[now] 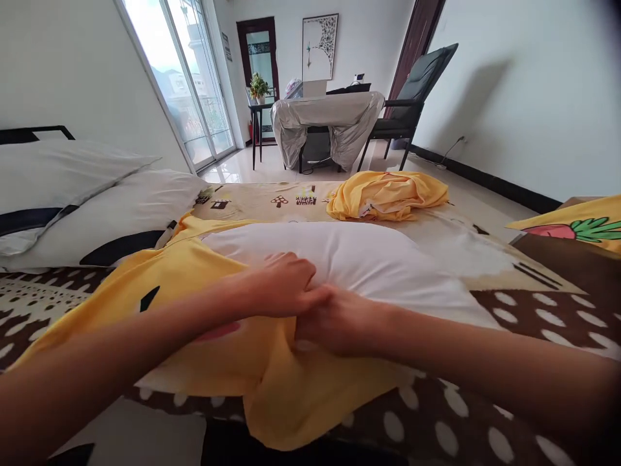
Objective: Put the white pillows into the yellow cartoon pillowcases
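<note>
A plump white pillow (pixel 383 259) lies on the bed in front of me. A yellow pillowcase (pixel 194 272) with a dark and a pink patch covers its left part, and its loose cloth hangs down at the near side. My left hand (pixel 286 285) is closed in a fist at the pillowcase's edge, on top of the pillow. Just right of it and touching it, my right hand (pixel 330 323) is closed on the pillowcase cloth. The fingertips of both hands are hidden.
A bunched yellow cloth (pixel 388 194) lies at the bed's far side. White pillows (pixel 130 200) are stacked at the left. A yellow cloth with a carrot print (pixel 592 226) hangs at the right. Beyond the bed stand a covered table (pixel 330 113) and a black chair (pixel 410 97).
</note>
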Demonstrator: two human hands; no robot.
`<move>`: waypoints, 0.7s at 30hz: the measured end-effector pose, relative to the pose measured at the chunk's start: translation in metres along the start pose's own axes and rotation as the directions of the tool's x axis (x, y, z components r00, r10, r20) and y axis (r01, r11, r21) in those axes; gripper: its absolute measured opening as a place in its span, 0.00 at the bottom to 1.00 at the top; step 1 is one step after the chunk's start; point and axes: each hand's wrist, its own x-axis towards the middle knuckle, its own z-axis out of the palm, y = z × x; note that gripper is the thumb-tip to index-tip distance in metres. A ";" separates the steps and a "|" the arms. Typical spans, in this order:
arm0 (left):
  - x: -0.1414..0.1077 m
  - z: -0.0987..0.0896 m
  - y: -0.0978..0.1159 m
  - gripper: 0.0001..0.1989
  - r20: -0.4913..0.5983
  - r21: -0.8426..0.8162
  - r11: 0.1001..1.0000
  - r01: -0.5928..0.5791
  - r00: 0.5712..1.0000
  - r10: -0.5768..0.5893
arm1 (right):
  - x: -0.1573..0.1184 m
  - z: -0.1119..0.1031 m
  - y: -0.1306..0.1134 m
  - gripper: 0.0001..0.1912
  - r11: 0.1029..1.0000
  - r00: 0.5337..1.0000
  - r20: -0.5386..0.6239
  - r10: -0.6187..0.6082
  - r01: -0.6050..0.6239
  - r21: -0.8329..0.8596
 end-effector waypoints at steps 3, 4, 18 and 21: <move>-0.034 -0.013 -0.028 0.15 0.236 0.031 0.999 0.006 0.972 -0.014 | -0.013 0.005 -0.010 0.12 0.994 0.994 0.038 -0.103 0.102 0.038; -0.045 -0.021 -0.037 0.11 0.322 0.051 0.998 0.026 0.946 -0.041 | -0.014 0.004 -0.011 0.14 0.995 0.995 0.028 -0.094 0.093 0.028; -0.044 -0.036 -0.036 0.12 0.225 -0.395 0.913 -0.103 0.953 0.205 | 0.034 -0.024 0.018 0.19 0.964 0.905 0.389 -0.171 0.073 0.254; -0.028 -0.032 -0.047 0.11 0.169 -0.233 0.952 -0.197 0.956 0.239 | 0.033 -0.019 0.012 0.18 0.960 0.877 0.448 -0.171 0.046 0.276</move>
